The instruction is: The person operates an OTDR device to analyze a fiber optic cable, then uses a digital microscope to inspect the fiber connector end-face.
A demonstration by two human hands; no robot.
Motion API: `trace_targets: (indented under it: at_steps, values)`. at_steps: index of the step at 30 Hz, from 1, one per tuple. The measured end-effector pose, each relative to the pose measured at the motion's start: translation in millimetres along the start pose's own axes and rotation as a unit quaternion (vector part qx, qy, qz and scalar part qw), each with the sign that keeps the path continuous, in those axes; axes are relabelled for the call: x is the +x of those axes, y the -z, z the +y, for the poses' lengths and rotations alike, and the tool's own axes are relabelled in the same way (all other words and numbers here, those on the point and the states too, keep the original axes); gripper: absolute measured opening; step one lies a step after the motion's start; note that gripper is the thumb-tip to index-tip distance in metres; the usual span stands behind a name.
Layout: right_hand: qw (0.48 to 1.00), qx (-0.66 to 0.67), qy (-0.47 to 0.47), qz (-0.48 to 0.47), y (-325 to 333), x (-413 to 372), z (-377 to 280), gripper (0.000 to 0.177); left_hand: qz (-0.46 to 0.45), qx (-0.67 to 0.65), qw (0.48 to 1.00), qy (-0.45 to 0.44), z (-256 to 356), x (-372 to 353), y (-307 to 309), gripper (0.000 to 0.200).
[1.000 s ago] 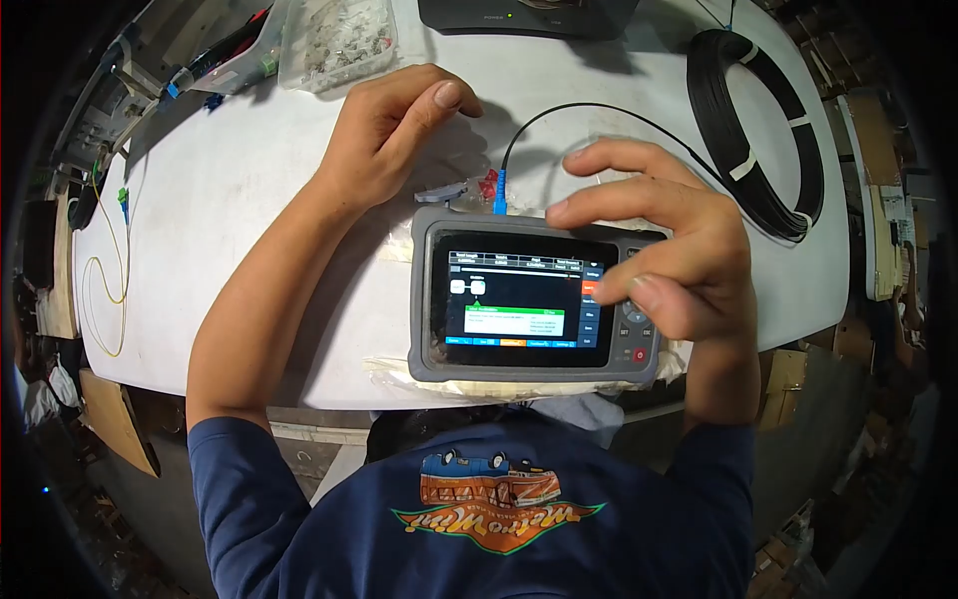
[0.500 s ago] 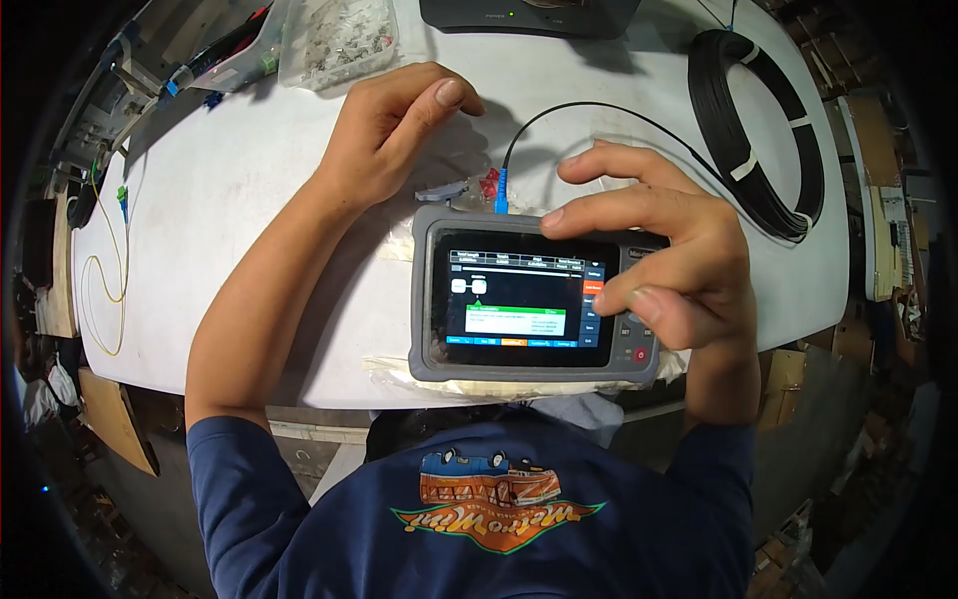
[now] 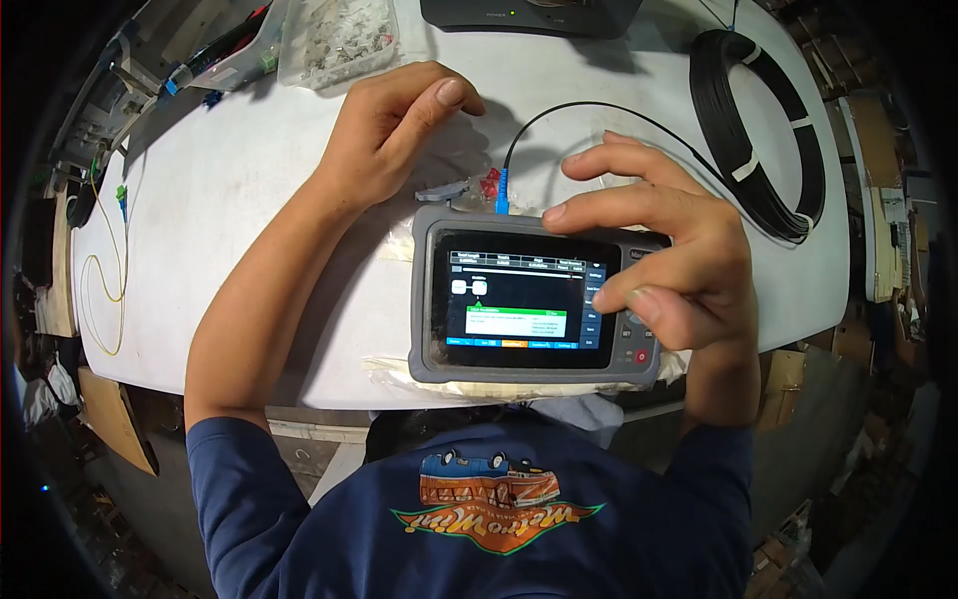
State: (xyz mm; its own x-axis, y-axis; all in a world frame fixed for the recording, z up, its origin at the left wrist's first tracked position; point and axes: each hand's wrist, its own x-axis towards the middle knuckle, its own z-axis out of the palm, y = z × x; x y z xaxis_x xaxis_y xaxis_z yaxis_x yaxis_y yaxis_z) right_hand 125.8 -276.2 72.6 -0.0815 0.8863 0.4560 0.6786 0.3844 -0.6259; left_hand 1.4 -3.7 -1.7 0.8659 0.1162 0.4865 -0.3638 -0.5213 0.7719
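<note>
A grey handheld OTDR fibre tester [image 3: 423, 299] lies near the table's front edge, its screen [image 3: 519, 299] lit with a green box and a column of buttons. A blue connector [image 3: 502, 192] is plugged into its far side, with a thin black cable [image 3: 599, 106] curving from it towards the coil. My right hand [image 3: 669, 240] hovers over the tester's right side, fingers apart and holding nothing; one fingertip is at the screen's right edge, touching or just above it. On the table beyond the tester, my left hand [image 3: 404, 120] rests with fingers loosely curled in and nothing visible in them.
A black cable coil [image 3: 718, 110] lies at the right. At the back stand a clear box of small parts [image 3: 339, 45] and a black device [image 3: 529, 18]. A yellow fibre [image 3: 125, 270] with a green connector lies left. Small red pieces [image 3: 489, 184] lie behind the tester.
The orange highlight on a button in the screen's right column has gone, and that button is now dark. My right fingers have shifted very slightly; my left hand stays put.
</note>
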Motion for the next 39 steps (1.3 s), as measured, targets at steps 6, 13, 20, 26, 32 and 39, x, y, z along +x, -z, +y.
trace_targets:
  at_steps: [6, 13, 20, 26, 32, 39]
  values:
    - [1.0, 0.007, -0.029, 0.005, 2.1, 0.8, -1.9, 0.022, -0.002, -0.004, 1.0, 0.01, 0.2, -0.3, 0.0, 0.041]
    - [0.999, 0.02, -0.033, 0.012, 1.5, -0.9, -0.8, 0.024, 0.027, -0.064, 0.998, -0.006, 9.9, -2.5, 0.9, 0.045]
    - [0.997, 0.031, -0.063, 0.02, 4.2, -1.0, -3.3, 0.032, -0.121, 0.061, 0.974, -0.179, 85.6, -18.9, 26.3, 0.067]
    - [0.997, -0.002, -0.038, 0.064, 8.8, -2.2, 2.9, 0.042, -0.124, 0.097, 0.957, -0.243, 84.5, -60.7, 15.1, 0.092]
    - [0.998, -0.013, -0.037, 0.053, 7.9, -1.2, 5.0, 0.042, 0.021, -0.011, 0.963, -0.269, 62.5, -75.8, -24.9, 0.08]
    - [0.999, -0.017, -0.011, 0.047, 11.1, -3.7, 9.6, 0.044, -0.072, 0.067, 0.946, -0.31, 60.4, -61.1, 2.7, 0.08]
